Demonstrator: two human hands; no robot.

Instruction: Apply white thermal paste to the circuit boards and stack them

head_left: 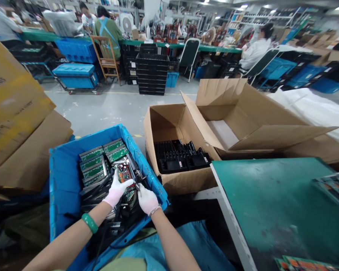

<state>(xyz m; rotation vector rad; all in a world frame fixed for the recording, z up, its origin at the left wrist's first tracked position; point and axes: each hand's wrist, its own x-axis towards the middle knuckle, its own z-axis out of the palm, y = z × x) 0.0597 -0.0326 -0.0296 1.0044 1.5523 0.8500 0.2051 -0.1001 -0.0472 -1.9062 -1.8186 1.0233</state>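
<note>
Both hands, in white gloves, are down inside a blue crate [86, 138]. A circuit board [124, 171] with orange and silver parts on it is held by my left hand [117, 188], thumb stretched along its near edge. At the board's near right corner the fingers of my right hand [147, 199] are pinched together; exactly what they grip there is hard to make out. Green circuit boards [92, 163] lie in rows at the far side of the crate. Dark strips and metal pieces [97, 190] are heaped below and beside my hands.
Right of the crate stands a cardboard box [183, 182] holding black plastic trays [172, 165]. Another open carton [260, 137] is behind a green-topped table [271, 195]. Yellow-marked cartons [14, 105] rise at the left. Across the floor, people sit at a long workbench [175, 45].
</note>
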